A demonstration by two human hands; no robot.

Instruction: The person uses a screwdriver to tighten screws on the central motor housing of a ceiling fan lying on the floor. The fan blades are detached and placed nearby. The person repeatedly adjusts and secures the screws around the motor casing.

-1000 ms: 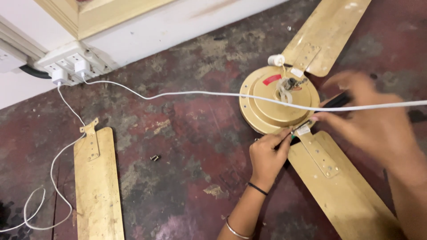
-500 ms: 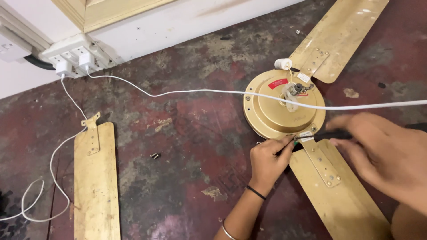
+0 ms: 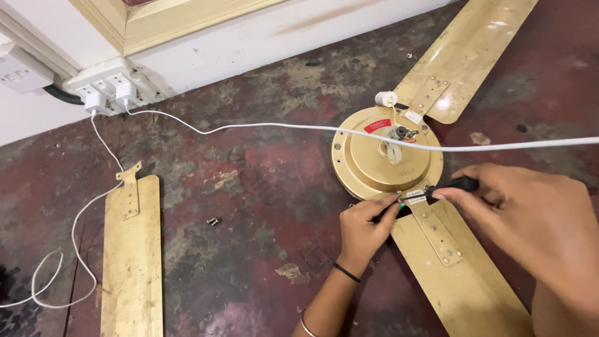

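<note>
Screwdriver [image 3: 450, 185] pinched in right hand [image 3: 536, 218] at motor [image 3: 387, 153] rim; left hand [image 3: 365, 228] fingers closed steadying its tip on blade bracket [image 3: 437, 231]. Best kept upright, pressed firmly.

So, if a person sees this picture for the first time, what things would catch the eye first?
First, the gold ceiling fan motor lying on the dark red floor at centre right, with two blades attached. Just below it, the left hand pinches at the blade bracket while the right hand holds a black-handled screwdriver there. A third, detached blade lies at the left, and a white cable runs across from a wall socket strip.
</note>
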